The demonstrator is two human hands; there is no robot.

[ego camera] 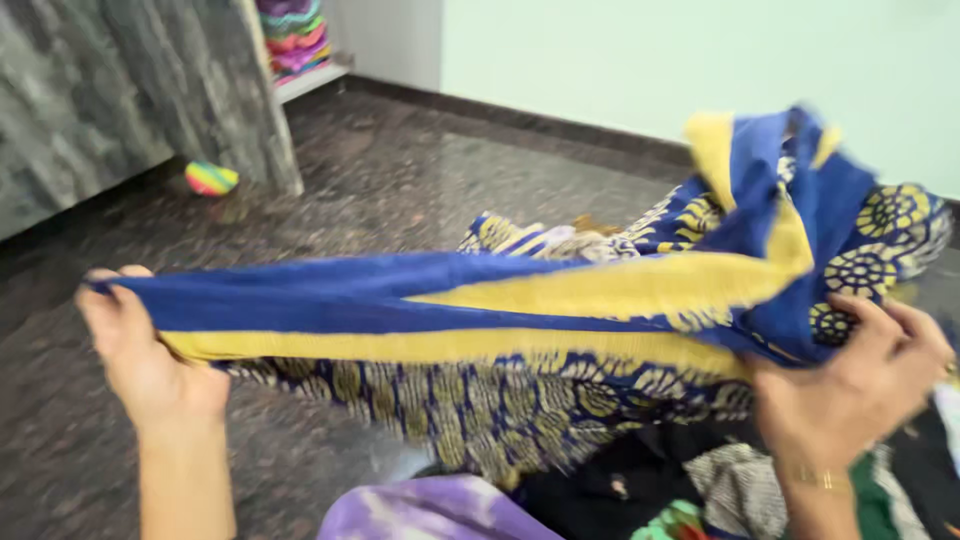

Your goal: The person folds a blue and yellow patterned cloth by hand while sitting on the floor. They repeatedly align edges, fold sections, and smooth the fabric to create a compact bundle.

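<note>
Blue and yellow patterned cloth stretches taut above the dark stone floor, its left end pinched in the closed left hand and its bunched right end gripped by the right hand, over a clothes pile.

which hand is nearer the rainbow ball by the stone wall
Left. The left hand grips the blue and yellow cloth below the rainbow ball; the right hand is far across the frame.

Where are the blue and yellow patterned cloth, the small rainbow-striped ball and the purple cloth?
Blue and yellow patterned cloth (330,292), head view, blue band.
Small rainbow-striped ball (211,179), head view, centre.
Purple cloth (430,508), head view, top fold.
</note>
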